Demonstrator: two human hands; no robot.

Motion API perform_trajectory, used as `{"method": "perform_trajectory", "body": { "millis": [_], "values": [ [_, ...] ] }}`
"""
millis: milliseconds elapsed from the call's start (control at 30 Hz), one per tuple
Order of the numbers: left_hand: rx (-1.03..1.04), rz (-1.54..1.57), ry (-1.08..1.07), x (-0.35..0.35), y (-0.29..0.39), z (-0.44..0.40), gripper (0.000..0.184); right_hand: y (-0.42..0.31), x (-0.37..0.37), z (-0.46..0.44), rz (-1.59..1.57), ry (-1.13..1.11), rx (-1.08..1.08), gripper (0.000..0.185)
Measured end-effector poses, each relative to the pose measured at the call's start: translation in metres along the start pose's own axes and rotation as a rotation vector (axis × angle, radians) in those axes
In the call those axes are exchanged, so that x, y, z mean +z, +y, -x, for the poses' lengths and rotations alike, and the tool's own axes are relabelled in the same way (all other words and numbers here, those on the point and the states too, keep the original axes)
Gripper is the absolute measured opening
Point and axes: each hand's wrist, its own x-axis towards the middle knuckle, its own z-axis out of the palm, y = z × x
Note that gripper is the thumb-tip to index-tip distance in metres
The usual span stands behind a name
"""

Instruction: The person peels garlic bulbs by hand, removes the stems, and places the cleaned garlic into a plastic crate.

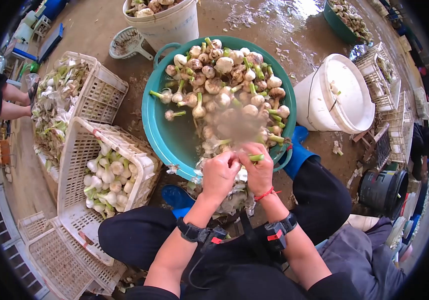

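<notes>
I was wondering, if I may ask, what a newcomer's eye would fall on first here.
Probably the large teal tub in the centre, with its heap of garlic bulbs. Next, the left hand and right hand close together at its near side, a green stem showing at the right one. Then perhaps the crate of paler bulbs at left.

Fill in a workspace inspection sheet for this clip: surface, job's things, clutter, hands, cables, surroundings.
Surface: brown floor, shiny toward the top of view.
Job's things: stemmed garlic bulbs in a teal tub; paler bulbs in a plastic crate.
Clutter: loose skins and a handled strainer on the floor.
Hands: left hand curled, its hold hidden; right hand closed, a green stem jutting from its grip.
Cables: thin dark cable below the left wrist device.
Surroundings: white bucket right of the tub; another person's legs far left.
</notes>
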Motion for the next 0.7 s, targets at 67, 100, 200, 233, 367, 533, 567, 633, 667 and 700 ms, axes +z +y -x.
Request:
{"method": "perform_trajectory", "body": {
  "millis": [67,100,200,233,367,533,567,633,667,700],
  "values": [
    [-0.179,0.140,-0.105,0.001,-0.018,-0.011,0.012,0.004,0.002,-0.002,-0.301,-0.028,0.200,0.022],
    [-0.349,0.282,-0.208,0.002,-0.032,-0.014,0.011,0.004,0.001,-0.003,-0.603,-0.044,0.394,0.022],
    [-0.178,-0.051,-0.499,-0.003,-0.092,-0.033,0.010,0.008,-0.031,-0.052,-0.917,0.011,0.229,0.029],
    [-0.113,-0.200,-0.496,-0.010,-0.109,-0.041,0.011,0.002,-0.057,-0.070,-1.362,0.087,0.131,0.044],
    [-0.190,-0.405,0.618,-0.033,-0.168,-0.115,0.042,0.000,-0.123,-0.101,-1.609,0.332,-0.001,0.070],
    [-0.289,0.080,0.090,-0.039,-0.204,-0.150,0.048,0.004,-0.043,-0.070,-0.611,0.062,0.363,0.041],
    [-0.562,0.458,-0.016,-0.037,-0.164,-0.134,0.041,0.013,-0.024,-0.062,-0.361,-0.074,0.359,0.049],
    [-0.530,0.905,-0.199,-0.026,-0.129,-0.094,0.033,0.013,0.015,-0.042,-0.305,-0.259,0.434,0.052],
    [-0.529,1.010,-0.201,-0.021,-0.105,-0.072,0.033,0.019,0.034,-0.029,-0.476,-0.278,0.432,0.051],
    [-0.528,1.117,-0.200,-0.015,-0.085,-0.052,0.034,0.025,0.044,-0.020,-0.646,-0.300,0.425,0.051]
  ]
}}
